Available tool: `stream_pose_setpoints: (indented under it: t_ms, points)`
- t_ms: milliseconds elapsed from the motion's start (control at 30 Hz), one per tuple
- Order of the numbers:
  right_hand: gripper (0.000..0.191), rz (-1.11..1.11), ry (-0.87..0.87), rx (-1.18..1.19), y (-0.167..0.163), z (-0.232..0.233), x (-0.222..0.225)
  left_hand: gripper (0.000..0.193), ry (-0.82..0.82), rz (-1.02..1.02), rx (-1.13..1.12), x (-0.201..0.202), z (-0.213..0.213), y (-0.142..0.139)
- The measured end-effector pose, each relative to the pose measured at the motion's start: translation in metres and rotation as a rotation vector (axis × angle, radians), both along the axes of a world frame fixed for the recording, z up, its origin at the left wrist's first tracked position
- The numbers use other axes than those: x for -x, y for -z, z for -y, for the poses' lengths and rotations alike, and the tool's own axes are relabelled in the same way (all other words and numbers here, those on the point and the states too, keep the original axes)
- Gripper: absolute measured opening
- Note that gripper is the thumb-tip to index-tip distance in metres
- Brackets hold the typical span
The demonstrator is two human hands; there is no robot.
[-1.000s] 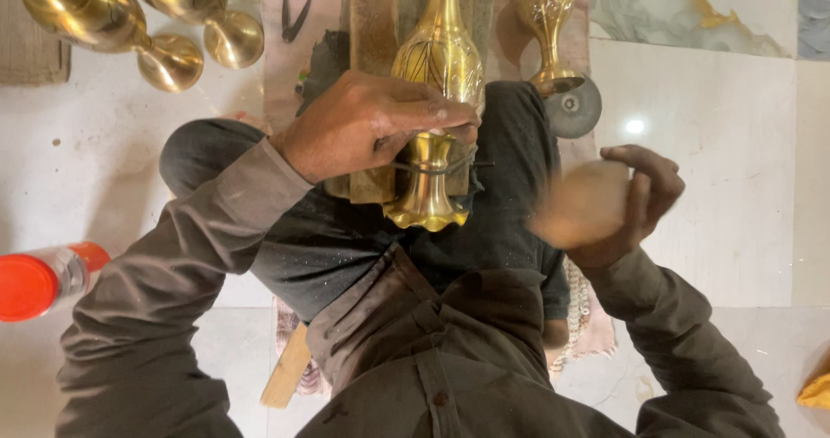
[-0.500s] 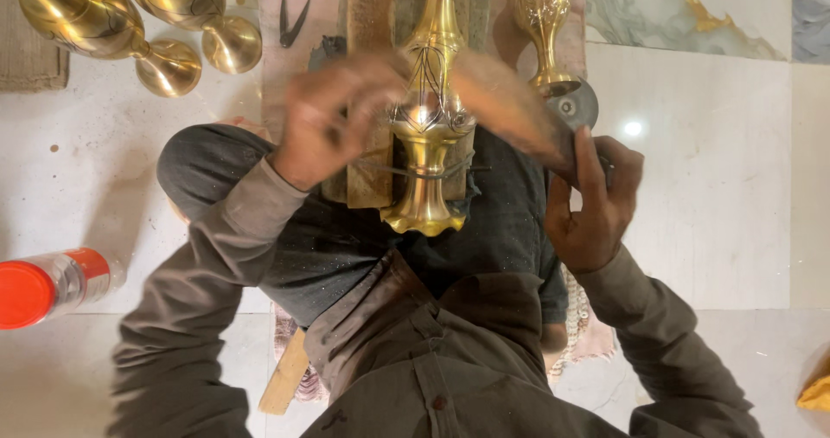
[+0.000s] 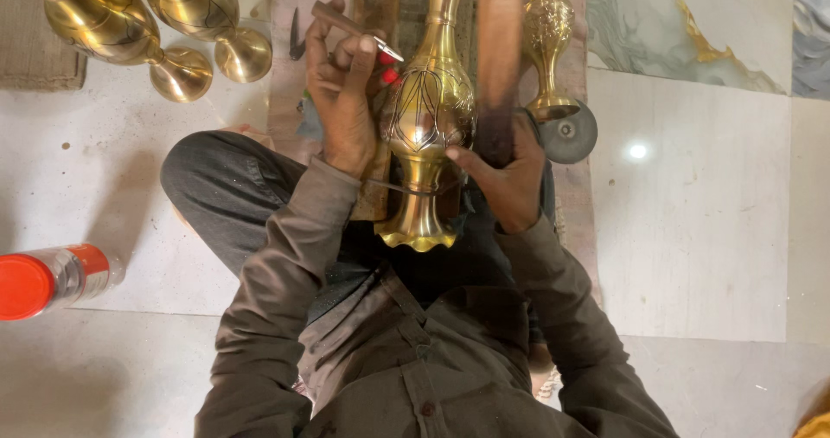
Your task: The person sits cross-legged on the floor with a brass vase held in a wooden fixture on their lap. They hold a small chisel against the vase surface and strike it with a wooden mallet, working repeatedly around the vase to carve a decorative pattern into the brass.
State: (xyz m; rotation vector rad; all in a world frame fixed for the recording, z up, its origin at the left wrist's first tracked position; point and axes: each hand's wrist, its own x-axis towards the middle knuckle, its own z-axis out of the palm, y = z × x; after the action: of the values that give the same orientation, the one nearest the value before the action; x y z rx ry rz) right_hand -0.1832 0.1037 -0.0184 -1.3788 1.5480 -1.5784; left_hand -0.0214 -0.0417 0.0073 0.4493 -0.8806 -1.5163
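Held a chisel (image 3: 356,30) pinched in left hand (image 3: 341,101) against brass vase (image 3: 428,109). Gripped a blurred wooden mallet (image 3: 499,66) in closed right hand (image 3: 506,179). Lay beside 2 vases (image 3: 143,27) at left, bare floor (image 3: 700,230) right.

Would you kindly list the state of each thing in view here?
Brass vase: lying across the lap, foot toward the person, engraved.
Left hand: fingers closed on a thin metal tool, tip at the vase.
Right hand: gripping a blurred wooden stick.
Two brass vases: lying on the floor.
Bottle: on its side, red cap on.
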Motion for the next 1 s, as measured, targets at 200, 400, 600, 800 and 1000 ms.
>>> stream_pose_setpoints:
  t_ms: [200, 400, 600, 800, 1000]
  points:
    - [0.032, 0.060, -0.007, -0.087, 0.002, 0.007, -0.003, 0.066, -0.008, -0.068, 0.029, 0.009, -0.005, -0.004]
    - [0.052, 0.486, -0.098, -0.172, 0.009, 0.014, 0.000, 0.065, -0.022, 0.102, 0.168, 0.007, -0.011, 0.000]
    - [0.043, 0.678, -0.198, -0.240, 0.022, 0.012, 0.004, 0.055, 0.035, 0.176, 0.268, 0.011, -0.023, 0.011]
    - [0.046, 0.528, -0.115, -0.306, 0.036, 0.004, 0.019, 0.049, 0.070, 0.212, 0.241, 0.000, -0.017, 0.020]
    - [0.042, 0.169, -0.067, -0.308, 0.011, -0.014, 0.061, 0.053, 0.216, 0.490, 0.399, -0.024, -0.028, 0.002]
